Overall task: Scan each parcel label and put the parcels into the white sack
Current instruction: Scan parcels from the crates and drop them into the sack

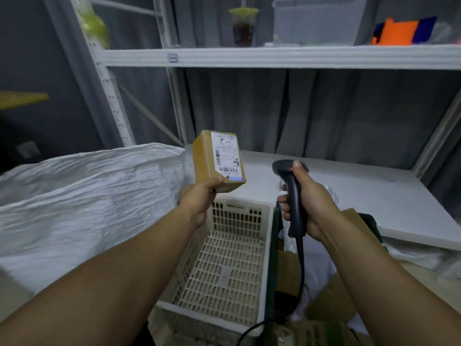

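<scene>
My left hand [199, 201] grips a small brown cardboard parcel [207, 158] by its lower end and holds it up, its white shipping label [227, 156] facing me. My right hand [311, 206] grips a black handheld barcode scanner [293, 193] by the handle, thumb up by its head, where a small red light shows. The scanner sits to the right of the parcel, apart from it. The big white woven sack [87, 196] stands at the left, its rim just left of the parcel.
A cream slatted plastic basket [224, 270] lies below my hands, empty. To its right a dark green crate [274, 245] holds cardboard parcels and white bags. The scanner's black cable hangs down. A white metal shelf rack [274, 57] spans the back.
</scene>
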